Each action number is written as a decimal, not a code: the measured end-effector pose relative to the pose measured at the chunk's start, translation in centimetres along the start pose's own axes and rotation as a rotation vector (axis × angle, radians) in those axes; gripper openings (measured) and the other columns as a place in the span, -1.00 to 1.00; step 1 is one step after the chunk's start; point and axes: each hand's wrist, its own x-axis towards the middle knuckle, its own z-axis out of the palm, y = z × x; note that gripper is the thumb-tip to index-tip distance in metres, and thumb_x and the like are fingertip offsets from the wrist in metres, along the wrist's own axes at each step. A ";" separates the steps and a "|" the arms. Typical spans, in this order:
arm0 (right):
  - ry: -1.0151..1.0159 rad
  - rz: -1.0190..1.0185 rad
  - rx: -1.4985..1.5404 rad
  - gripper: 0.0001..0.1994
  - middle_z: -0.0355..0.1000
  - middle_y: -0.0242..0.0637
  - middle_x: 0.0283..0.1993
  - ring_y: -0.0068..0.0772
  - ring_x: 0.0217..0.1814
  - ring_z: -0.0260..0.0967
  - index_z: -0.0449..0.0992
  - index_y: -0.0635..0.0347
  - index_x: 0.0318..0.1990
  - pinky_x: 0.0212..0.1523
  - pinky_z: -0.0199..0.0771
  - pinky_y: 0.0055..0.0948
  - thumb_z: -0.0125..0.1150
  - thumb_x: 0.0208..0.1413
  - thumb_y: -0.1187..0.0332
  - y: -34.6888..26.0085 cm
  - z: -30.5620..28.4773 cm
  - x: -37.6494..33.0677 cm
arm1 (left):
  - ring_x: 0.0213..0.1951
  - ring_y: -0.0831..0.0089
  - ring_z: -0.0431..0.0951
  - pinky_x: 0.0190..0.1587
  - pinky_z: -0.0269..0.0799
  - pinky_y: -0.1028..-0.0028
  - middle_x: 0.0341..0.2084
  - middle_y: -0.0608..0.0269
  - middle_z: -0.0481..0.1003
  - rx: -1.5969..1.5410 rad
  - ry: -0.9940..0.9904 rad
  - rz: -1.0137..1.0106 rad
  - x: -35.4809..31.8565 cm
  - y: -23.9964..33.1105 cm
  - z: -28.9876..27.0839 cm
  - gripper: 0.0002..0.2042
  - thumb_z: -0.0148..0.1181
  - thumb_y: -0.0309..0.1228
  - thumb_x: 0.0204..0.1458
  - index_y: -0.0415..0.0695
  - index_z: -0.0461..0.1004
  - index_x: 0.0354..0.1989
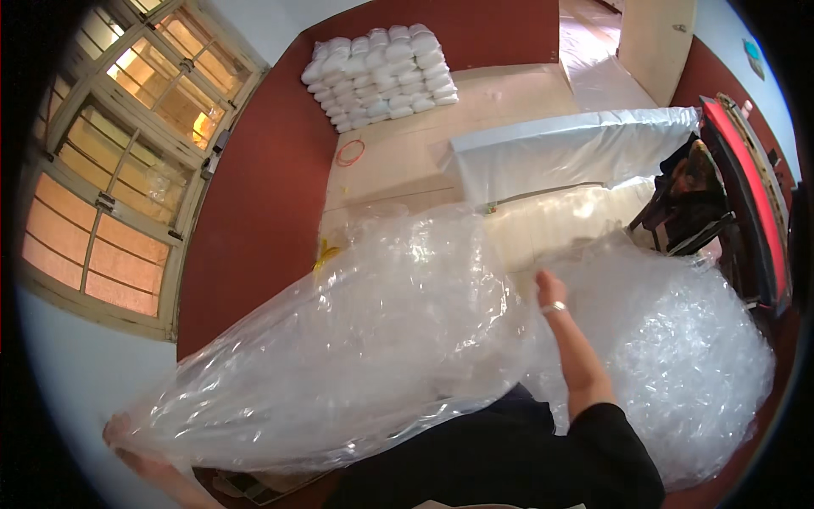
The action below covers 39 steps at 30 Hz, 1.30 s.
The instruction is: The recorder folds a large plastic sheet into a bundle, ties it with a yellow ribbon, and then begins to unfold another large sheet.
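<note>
A large clear plastic bag, puffed out and wrinkled, stretches across my front from lower left to the middle. At the far lower left my left hand is closed around its gathered, narrow end. My right hand, with a light band at the wrist, reaches forward between the bag's wide end and a big heap of clear plastic film on the right. Its fingers are seen edge-on and mostly hidden, so I cannot tell whether it grips any plastic.
White filled bags are stacked against the far wall. A long low object under silvery sheeting lies across the floor. Dark items and a red-and-black padded panel stand at right. A red loop lies near the stack; windows line the left.
</note>
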 end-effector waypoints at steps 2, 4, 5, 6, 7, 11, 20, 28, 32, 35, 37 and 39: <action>0.106 -0.129 0.217 -0.63 0.44 -0.12 -0.32 0.01 -0.33 0.38 0.32 -0.08 -0.05 -0.34 0.36 -0.13 0.11 -0.09 0.43 -6.5 2.3 4.3 | -0.06 0.26 0.30 0.03 0.18 0.26 -0.14 0.07 0.32 -0.030 0.067 -0.038 0.4 -1.9 -3.7 -0.65 -0.09 -0.24 0.09 -0.25 0.27 -0.06; -0.212 -0.102 0.150 -0.43 0.43 -0.05 -0.28 -0.01 -0.26 0.38 0.16 -0.15 0.13 -0.25 0.36 -0.15 0.10 -0.09 0.48 -16.5 3.0 5.6 | -0.10 0.25 0.35 -0.07 0.24 0.25 -0.12 0.02 0.34 -0.353 0.229 -0.279 1.2 -0.5 -9.3 -0.62 -0.04 -0.22 0.05 -0.26 0.28 -0.06; -0.239 -0.223 0.122 -0.54 0.43 -0.06 -0.28 -0.03 -0.25 0.39 0.27 -0.13 0.05 -0.24 0.36 -0.15 0.05 -0.07 0.48 -17.0 4.5 6.8 | -0.12 0.24 0.38 -0.12 0.28 0.25 -0.11 -0.01 0.36 -0.553 0.305 -0.408 1.2 -0.7 -10.2 -0.61 -0.02 -0.21 0.04 -0.26 0.29 -0.06; -0.240 -0.246 0.122 -0.54 0.43 -0.06 -0.28 -0.03 -0.25 0.39 0.27 -0.13 0.05 -0.24 0.36 -0.15 0.05 -0.07 0.48 -18.6 5.6 7.6 | -0.10 0.25 0.37 -0.08 0.26 0.24 -0.09 -0.02 0.34 -0.556 0.333 -0.406 0.4 -1.7 -12.2 -0.58 -0.02 -0.19 0.04 -0.25 0.27 -0.03; -0.312 -0.278 -0.048 -0.63 0.44 -0.07 -0.28 -0.03 -0.24 0.39 0.34 -0.10 -0.03 -0.23 0.36 -0.14 0.02 -0.05 0.45 -19.2 6.6 8.5 | -0.08 0.26 0.36 -0.04 0.25 0.23 -0.07 -0.03 0.33 -0.561 0.346 -0.407 -0.3 -2.7 -13.0 -0.55 -0.01 -0.16 0.04 -0.24 0.24 0.01; -0.018 -0.186 -0.015 -0.82 0.44 -0.08 -0.32 0.02 -0.28 0.40 0.47 0.05 -0.30 -0.28 0.37 -0.12 -0.09 0.02 0.36 -21.9 3.3 14.9 | 0.00 0.22 0.29 0.07 0.15 0.22 -0.04 -0.03 0.29 0.144 0.228 -0.258 -4.3 -9.0 -16.7 -0.58 -0.14 -0.18 0.11 -0.33 0.27 -0.06; 0.427 -0.444 -0.115 -0.88 0.39 -0.18 -0.39 -0.06 -0.33 0.34 0.46 0.15 -0.41 -0.33 0.34 -0.20 0.00 -0.09 0.53 -6.6 -12.8 9.5 | -0.09 0.33 0.30 0.03 0.15 0.39 -0.18 0.12 0.33 -0.219 -0.113 -0.650 -20.7 -16.6 -7.4 -0.70 -0.17 -0.34 0.10 -0.30 0.27 -0.11; 0.839 0.388 0.440 -0.82 0.42 -0.28 -0.48 -0.44 -0.38 0.34 0.50 0.24 -0.32 -0.29 0.35 -0.42 0.01 -0.11 0.49 16.7 -16.2 0.5 | -0.31 0.46 0.34 -0.21 0.27 0.47 -0.40 0.25 0.35 -0.101 -0.300 -0.575 -20.2 -6.5 4.1 -0.88 -0.05 -0.43 0.02 -0.25 0.33 -0.40; 0.424 0.045 1.245 -0.50 0.36 -0.19 -0.16 -0.29 -0.08 0.30 0.44 0.31 -0.19 -0.01 0.28 -0.36 -0.27 -0.41 0.61 3.4 -15.5 14.3 | -0.25 0.44 0.36 -0.10 0.29 0.41 -0.35 0.29 0.32 -0.600 0.018 -0.574 -11.6 -5.4 12.7 -0.82 -0.09 -0.30 0.08 -0.16 0.28 -0.34; -0.071 -0.259 0.990 -0.72 0.42 -0.32 -0.16 -0.45 -0.07 0.32 0.50 0.23 -0.24 0.05 0.21 -0.48 -0.15 -0.07 0.52 -10.0 -11.2 18.3 | -0.37 0.41 0.32 -0.19 0.31 0.39 -0.46 0.28 0.29 -0.664 -0.171 -0.536 -7.7 -1.5 22.2 -0.83 -0.13 -0.37 0.03 -0.16 0.29 -0.25; -0.400 -0.661 0.791 -0.82 0.43 -0.33 -0.21 -0.46 -0.08 0.33 0.49 0.29 -0.27 0.02 0.26 -0.47 -0.03 -0.02 0.58 -19.6 -7.2 15.5 | -0.45 0.36 0.30 -0.24 0.32 0.38 -0.51 0.24 0.29 -0.769 -0.466 -0.569 -6.7 4.5 28.2 -0.73 -0.18 -0.45 0.01 -0.19 0.32 -0.11; -0.765 -0.761 0.870 -0.83 0.42 -0.34 -0.19 -0.49 -0.05 0.31 0.48 0.26 -0.27 0.02 0.26 -0.50 -0.01 0.00 0.62 -30.3 -5.7 8.8 | -0.45 0.54 0.34 -0.15 0.35 0.44 -0.41 0.32 0.30 -0.644 -0.891 -0.513 -6.5 8.6 30.5 -0.50 -0.08 -0.56 -0.04 -0.18 0.12 0.16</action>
